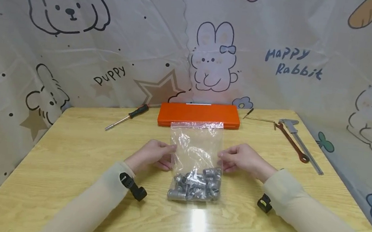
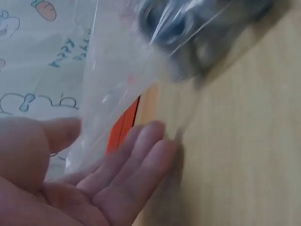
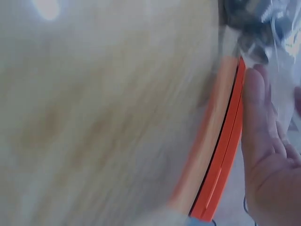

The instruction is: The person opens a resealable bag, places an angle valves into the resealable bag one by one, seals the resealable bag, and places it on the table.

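A clear zip-top plastic bag (image 1: 196,147) stands between my hands, its zip edge overlapping the orange case in the head view. Several grey metal pieces (image 1: 195,186), short hollow cylinders like wrench sockets, are heaped in its lower end. My left hand (image 1: 155,154) pinches the bag's left edge, and the left wrist view has the film (image 2: 106,89) between the thumb and the fingers. On the opposite edge, my right hand (image 1: 243,160) pinches the film about halfway up. In the right wrist view, the fingers (image 3: 256,94) lie along the bag, close to the metal pieces.
An orange case (image 1: 200,113) lies at the table's back. To its left is a black-handled screwdriver (image 1: 128,117). On the right are a thin hex key (image 1: 261,120), a reddish wrench (image 1: 291,141) and a caliper (image 1: 306,149). A printed cloth (image 1: 140,34) hangs behind the table.
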`<state>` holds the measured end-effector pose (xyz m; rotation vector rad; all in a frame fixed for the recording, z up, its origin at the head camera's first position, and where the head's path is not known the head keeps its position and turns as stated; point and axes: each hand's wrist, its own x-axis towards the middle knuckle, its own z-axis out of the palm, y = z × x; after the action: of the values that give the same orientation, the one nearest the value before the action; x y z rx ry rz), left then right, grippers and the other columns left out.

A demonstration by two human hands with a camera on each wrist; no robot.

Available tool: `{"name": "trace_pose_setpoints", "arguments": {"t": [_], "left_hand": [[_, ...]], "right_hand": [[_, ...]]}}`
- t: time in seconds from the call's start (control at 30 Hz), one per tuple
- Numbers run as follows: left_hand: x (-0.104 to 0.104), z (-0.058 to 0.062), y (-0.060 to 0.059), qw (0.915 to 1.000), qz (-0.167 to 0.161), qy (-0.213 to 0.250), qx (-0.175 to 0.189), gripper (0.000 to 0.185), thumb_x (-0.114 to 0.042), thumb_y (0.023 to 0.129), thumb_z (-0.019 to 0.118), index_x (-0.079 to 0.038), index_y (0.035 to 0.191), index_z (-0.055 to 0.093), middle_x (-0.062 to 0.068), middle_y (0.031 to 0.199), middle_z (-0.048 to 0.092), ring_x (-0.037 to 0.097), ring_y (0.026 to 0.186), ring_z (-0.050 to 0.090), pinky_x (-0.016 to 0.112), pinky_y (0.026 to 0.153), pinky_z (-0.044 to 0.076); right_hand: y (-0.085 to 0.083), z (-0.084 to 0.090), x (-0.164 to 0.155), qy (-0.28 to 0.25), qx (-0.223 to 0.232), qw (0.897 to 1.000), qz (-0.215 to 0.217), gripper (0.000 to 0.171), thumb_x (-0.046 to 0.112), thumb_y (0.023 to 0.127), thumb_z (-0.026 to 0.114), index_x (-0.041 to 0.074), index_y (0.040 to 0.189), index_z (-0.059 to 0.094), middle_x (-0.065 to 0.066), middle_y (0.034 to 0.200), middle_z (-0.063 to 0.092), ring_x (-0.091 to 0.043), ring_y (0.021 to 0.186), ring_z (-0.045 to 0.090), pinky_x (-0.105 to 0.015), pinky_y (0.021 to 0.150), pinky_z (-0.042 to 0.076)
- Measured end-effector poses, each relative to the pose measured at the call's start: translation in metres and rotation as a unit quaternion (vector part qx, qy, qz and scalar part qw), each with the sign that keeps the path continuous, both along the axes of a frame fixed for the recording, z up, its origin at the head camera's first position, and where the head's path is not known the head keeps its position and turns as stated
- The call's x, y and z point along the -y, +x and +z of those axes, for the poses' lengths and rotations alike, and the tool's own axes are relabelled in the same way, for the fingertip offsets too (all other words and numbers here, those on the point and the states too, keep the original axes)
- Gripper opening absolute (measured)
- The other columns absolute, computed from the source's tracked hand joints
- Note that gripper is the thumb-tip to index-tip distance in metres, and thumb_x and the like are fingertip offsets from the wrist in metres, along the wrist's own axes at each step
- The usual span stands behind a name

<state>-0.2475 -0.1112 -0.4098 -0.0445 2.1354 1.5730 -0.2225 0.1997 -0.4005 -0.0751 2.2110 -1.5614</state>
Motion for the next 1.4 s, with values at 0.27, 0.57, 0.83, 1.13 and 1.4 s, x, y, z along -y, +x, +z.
{"name": "trace_pose_setpoints", "arguments": {"t": [0.27, 0.57, 0.83, 1.13, 1.4], "left_hand": [[-0.008, -0.005, -0.009, 0.9997, -0.024, 0.009, -0.001, 0.028, -0.022, 0.099, 0.062, 0.005, 0.099, 0.069, 0.018, 0.082, 0.070, 0.026, 0.069, 0.072, 0.037, 0.065, 0.061], [-0.012, -0.010, -0.033, 0.9991, -0.007, -0.004, 0.042, 0.033, -0.024, 0.100, 0.061, 0.007, 0.097, 0.070, 0.015, 0.081, 0.071, 0.022, 0.068, 0.072, 0.034, 0.066, 0.060], [-0.019, -0.009, -0.042, 0.9990, 0.000, -0.031, 0.031, 0.032, -0.024, 0.099, 0.063, 0.006, 0.093, 0.070, 0.014, 0.078, 0.070, 0.019, 0.061, 0.069, 0.033, 0.061, 0.060], [-0.025, -0.009, -0.043, 0.9978, 0.020, -0.063, 0.003, 0.025, -0.016, 0.099, 0.060, 0.005, 0.088, 0.066, 0.010, 0.070, 0.064, 0.017, 0.054, 0.062, 0.033, 0.057, 0.060], [-0.024, -0.011, -0.042, 0.9978, 0.021, -0.061, 0.017, 0.026, -0.017, 0.100, 0.055, 0.004, 0.090, 0.067, 0.011, 0.072, 0.064, 0.019, 0.057, 0.063, 0.034, 0.059, 0.060]], "right_hand": [[-0.014, -0.001, 0.007, 0.033, 0.008, 0.998, -0.046, 0.021, 0.007, 0.093, 0.067, -0.010, 0.106, 0.068, -0.015, 0.087, 0.070, -0.019, 0.070, 0.068, -0.034, 0.069, 0.060], [-0.037, -0.003, 0.015, 0.059, 0.041, 0.995, -0.070, 0.017, 0.002, 0.090, 0.068, -0.012, 0.100, 0.069, -0.016, 0.078, 0.068, -0.018, 0.060, 0.066, -0.034, 0.065, 0.060], [-0.044, -0.002, 0.019, 0.113, 0.020, 0.991, -0.075, 0.016, 0.007, 0.091, 0.068, -0.008, 0.097, 0.069, -0.013, 0.075, 0.069, -0.018, 0.062, 0.066, -0.034, 0.064, 0.060], [-0.046, -0.004, 0.023, 0.104, 0.012, 0.991, -0.079, 0.017, 0.004, 0.090, 0.068, -0.010, 0.098, 0.069, -0.016, 0.075, 0.070, -0.020, 0.061, 0.067, -0.034, 0.063, 0.060], [-0.044, -0.009, 0.020, 0.113, 0.021, 0.991, -0.071, 0.018, 0.008, 0.092, 0.066, -0.009, 0.098, 0.070, -0.014, 0.076, 0.070, -0.021, 0.065, 0.068, -0.034, 0.064, 0.060]]}}
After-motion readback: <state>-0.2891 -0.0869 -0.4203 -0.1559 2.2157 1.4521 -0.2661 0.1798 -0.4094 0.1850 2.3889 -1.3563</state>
